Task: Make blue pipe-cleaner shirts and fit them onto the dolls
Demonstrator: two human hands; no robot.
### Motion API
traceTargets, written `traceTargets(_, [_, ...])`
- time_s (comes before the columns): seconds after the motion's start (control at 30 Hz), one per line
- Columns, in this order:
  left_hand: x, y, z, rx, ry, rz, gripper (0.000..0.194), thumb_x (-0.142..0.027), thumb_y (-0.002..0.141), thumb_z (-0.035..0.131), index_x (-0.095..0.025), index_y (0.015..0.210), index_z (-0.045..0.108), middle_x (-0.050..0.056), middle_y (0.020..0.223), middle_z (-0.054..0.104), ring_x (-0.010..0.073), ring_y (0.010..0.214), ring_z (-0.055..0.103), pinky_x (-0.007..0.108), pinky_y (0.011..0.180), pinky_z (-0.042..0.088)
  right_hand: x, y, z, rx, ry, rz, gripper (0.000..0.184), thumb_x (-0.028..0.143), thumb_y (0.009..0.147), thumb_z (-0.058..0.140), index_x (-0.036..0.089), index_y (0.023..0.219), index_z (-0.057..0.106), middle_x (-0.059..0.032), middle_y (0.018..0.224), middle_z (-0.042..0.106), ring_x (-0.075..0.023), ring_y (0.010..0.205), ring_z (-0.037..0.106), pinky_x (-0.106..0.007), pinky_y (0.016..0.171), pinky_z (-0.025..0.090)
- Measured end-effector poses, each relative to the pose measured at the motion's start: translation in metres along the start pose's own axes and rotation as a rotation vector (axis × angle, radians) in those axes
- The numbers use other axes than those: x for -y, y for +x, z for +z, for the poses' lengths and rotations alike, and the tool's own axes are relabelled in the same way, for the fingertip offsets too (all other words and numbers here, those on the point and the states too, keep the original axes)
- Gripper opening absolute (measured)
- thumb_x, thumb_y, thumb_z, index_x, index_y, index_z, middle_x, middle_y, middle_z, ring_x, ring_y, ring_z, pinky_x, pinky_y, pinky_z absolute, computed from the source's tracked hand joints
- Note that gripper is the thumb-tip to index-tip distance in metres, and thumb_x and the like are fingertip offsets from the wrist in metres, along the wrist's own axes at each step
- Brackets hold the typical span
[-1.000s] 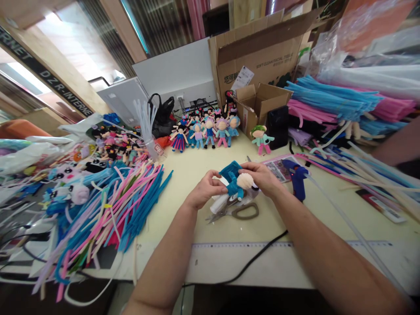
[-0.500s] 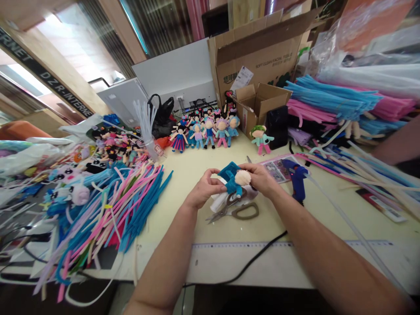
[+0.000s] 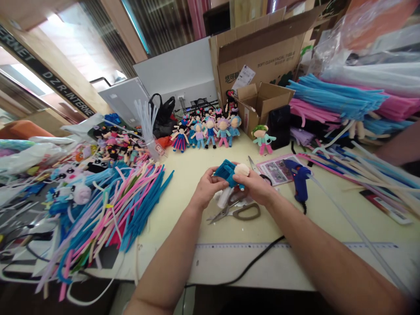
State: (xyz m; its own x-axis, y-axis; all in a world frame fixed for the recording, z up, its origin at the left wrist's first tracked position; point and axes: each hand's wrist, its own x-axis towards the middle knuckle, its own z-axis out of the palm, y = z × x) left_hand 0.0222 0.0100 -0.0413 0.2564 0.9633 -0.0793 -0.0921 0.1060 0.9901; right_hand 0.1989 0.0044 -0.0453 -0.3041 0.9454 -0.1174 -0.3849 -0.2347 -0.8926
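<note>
Both hands hold a small fuzzy doll (image 3: 232, 176) with a teal body and a round cream head, raised a little above the table. My left hand (image 3: 209, 188) pinches the teal part from the left, thumb in front. My right hand (image 3: 256, 186) grips the doll by its head, with the thumb on the near side of it. Beneath the hands lie scissors (image 3: 246, 212) with brownish handles, blades pointing left. A clear plastic piece (image 3: 223, 197) lies beside them, partly covered by the hands. Right of my right hand is a blue glue gun (image 3: 299, 181).
Finished dolls (image 3: 210, 131) stand at the back, and one with green hair (image 3: 262, 139) stands apart. Coloured pipe cleaners (image 3: 131, 205) heap up at the left; more bundles (image 3: 337, 96) lie at the right. A black cable (image 3: 252, 264) crosses the printed ruler (image 3: 229, 246) near the front edge.
The doll has been turned and tilted, its teal part now lower and further left. My right thumb has moved onto the front of the head. Both hands stay close together.
</note>
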Motion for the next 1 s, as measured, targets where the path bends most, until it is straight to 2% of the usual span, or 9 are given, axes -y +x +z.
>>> traceTargets(0.13, [0.002, 0.000, -0.003, 0.049, 0.255, 0.003, 0.036, -0.043, 0.075, 0.066, -0.017, 0.098, 0.060, 0.001, 0.080, 0.064, 0.0138, 0.072, 0.057, 0.026, 0.068, 0.043, -0.002, -0.001, 0.007, -0.107, -0.176, -0.022, 0.065, 0.025, 0.064, 0.069, 0.019, 0.124, 0.047, 0.0039, 0.074, 0.054, -0.0079, 0.055, 0.048, -0.021, 0.048, 0.041])
traceTargets(0.2, [0.002, 0.002, -0.008, 0.009, 0.466, 0.081, 0.027, -0.043, 0.081, 0.059, -0.016, 0.085, 0.064, 0.002, 0.079, 0.061, 0.0146, 0.076, 0.055, 0.027, 0.070, 0.043, 0.000, -0.002, 0.008, -0.109, -0.249, -0.016, 0.063, 0.022, 0.064, 0.066, 0.018, 0.124, 0.047, 0.0049, 0.071, 0.053, -0.0075, 0.053, 0.046, -0.021, 0.047, 0.040])
traceTargets(0.3, [0.002, 0.004, -0.012, -0.096, 0.626, 0.232, 0.018, -0.034, 0.077, 0.061, -0.017, 0.076, 0.067, 0.002, 0.079, 0.058, 0.0157, 0.081, 0.054, 0.028, 0.076, 0.042, 0.002, -0.003, 0.007, -0.080, -0.300, 0.010, 0.062, 0.020, 0.064, 0.062, 0.017, 0.124, 0.047, 0.0050, 0.068, 0.052, -0.0078, 0.051, 0.046, -0.021, 0.045, 0.040])
traceTargets(0.37, [0.003, 0.005, -0.012, -0.134, 0.589, 0.246, 0.014, -0.029, 0.072, 0.063, -0.017, 0.078, 0.068, 0.002, 0.079, 0.059, 0.0152, 0.078, 0.054, 0.028, 0.074, 0.043, 0.003, -0.003, 0.006, -0.074, -0.325, 0.029, 0.063, 0.019, 0.063, 0.061, 0.017, 0.124, 0.047, 0.0047, 0.068, 0.053, -0.0080, 0.050, 0.046, -0.021, 0.044, 0.039])
traceTargets(0.47, [0.005, 0.006, -0.008, -0.141, 0.464, 0.168, 0.018, -0.028, 0.070, 0.063, -0.015, 0.080, 0.066, 0.001, 0.073, 0.061, 0.0141, 0.070, 0.054, 0.027, 0.068, 0.044, 0.003, -0.003, 0.007, -0.082, -0.338, 0.044, 0.064, 0.018, 0.062, 0.061, 0.017, 0.125, 0.046, 0.0049, 0.066, 0.053, -0.0080, 0.047, 0.046, -0.021, 0.041, 0.039])
traceTargets(0.63, [0.002, 0.003, -0.003, -0.188, 0.354, 0.125, 0.016, -0.027, 0.066, 0.064, -0.014, 0.074, 0.063, -0.002, 0.064, 0.058, 0.0113, 0.062, 0.052, 0.024, 0.064, 0.044, 0.004, -0.005, 0.009, -0.070, -0.293, 0.035, 0.067, 0.017, 0.062, 0.059, 0.017, 0.127, 0.044, 0.0088, 0.056, 0.048, -0.0073, 0.039, 0.042, -0.020, 0.038, 0.038])
traceTargets(0.77, [-0.001, 0.002, -0.002, -0.173, 0.277, 0.097, 0.017, -0.028, 0.064, 0.066, -0.014, 0.073, 0.060, -0.003, 0.064, 0.058, 0.0104, 0.062, 0.052, 0.024, 0.063, 0.044, 0.006, -0.007, 0.012, -0.093, -0.279, 0.043, 0.069, 0.015, 0.061, 0.057, 0.017, 0.128, 0.044, 0.0090, 0.056, 0.049, -0.0071, 0.037, 0.041, -0.021, 0.036, 0.038])
traceTargets(1.0, [-0.001, -0.002, 0.001, -0.159, 0.304, 0.134, 0.018, -0.029, 0.067, 0.065, -0.015, 0.073, 0.057, -0.004, 0.064, 0.055, 0.0093, 0.061, 0.050, 0.022, 0.061, 0.042, 0.011, -0.010, 0.015, -0.151, -0.381, 0.032, 0.074, 0.012, 0.060, 0.053, 0.018, 0.133, 0.040, 0.0073, 0.062, 0.051, -0.0069, 0.036, 0.042, -0.021, 0.034, 0.040])
